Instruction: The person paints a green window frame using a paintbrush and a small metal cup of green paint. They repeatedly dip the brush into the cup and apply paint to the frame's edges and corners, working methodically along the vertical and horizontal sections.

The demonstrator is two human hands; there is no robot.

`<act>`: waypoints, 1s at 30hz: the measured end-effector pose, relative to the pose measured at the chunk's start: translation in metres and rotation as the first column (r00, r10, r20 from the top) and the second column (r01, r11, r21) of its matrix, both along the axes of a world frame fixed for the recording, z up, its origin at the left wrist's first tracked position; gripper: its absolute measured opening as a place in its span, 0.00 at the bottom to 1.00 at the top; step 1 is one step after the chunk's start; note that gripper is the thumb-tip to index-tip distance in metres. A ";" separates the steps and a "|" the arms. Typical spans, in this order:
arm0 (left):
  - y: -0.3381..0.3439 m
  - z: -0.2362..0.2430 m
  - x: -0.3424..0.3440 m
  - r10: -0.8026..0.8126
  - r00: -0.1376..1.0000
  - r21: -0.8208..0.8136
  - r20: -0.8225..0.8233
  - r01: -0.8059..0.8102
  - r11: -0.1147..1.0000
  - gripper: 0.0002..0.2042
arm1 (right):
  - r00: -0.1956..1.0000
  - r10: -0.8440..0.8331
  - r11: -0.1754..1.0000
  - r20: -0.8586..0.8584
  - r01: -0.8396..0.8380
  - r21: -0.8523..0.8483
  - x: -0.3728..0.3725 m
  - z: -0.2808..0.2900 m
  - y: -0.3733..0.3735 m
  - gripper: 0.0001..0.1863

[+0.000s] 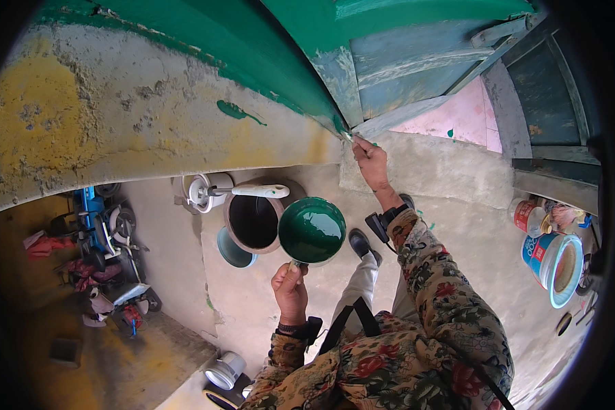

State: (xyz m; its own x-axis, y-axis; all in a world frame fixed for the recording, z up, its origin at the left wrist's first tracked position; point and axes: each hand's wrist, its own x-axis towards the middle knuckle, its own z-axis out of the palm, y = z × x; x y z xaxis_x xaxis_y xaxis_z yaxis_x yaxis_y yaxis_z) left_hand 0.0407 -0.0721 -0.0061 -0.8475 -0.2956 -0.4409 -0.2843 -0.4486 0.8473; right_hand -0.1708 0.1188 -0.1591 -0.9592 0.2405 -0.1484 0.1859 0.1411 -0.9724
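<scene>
My left hand (290,294) grips the handle of a round pot (312,229) holding glossy green paint. My right hand (369,160) is closed on a small paintbrush (348,136), whose tip is at the lower corner of the green-painted frame (301,89), beside a worn grey-blue and green door panel (417,61). Left of that corner runs a stained grey and yellow wall (116,116) with a green smear. Below the wall, just left of the pot, stand a dark open container (249,222), a pale blue bucket (234,249) and a white container (195,188) near a white-handled tool (256,190).
A cluttered child's tricycle (106,232) and red cloths stand at the left. A blue-and-white bucket (564,270) and jars sit at the right on the concrete floor (451,239). A white bucket (222,369) is at the lower left. A pink surface (458,116) shows past the doorway.
</scene>
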 end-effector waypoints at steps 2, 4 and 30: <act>0.001 0.000 0.001 -0.002 1.000 -0.018 0.014 0.002 1.000 0.16 | 0.998 0.059 0.996 -0.025 -0.058 0.063 0.008 -0.004 0.010 0.12; 0.002 -0.002 0.000 -0.011 1.000 -0.052 0.005 0.011 0.999 0.17 | 0.984 0.138 0.965 -0.108 -0.109 0.239 0.011 -0.001 0.013 0.12; -0.004 -0.005 -0.001 -0.002 1.000 0.014 -0.006 0.002 1.000 0.16 | 0.982 0.039 0.970 -0.183 0.007 0.242 -0.014 0.026 -0.020 0.14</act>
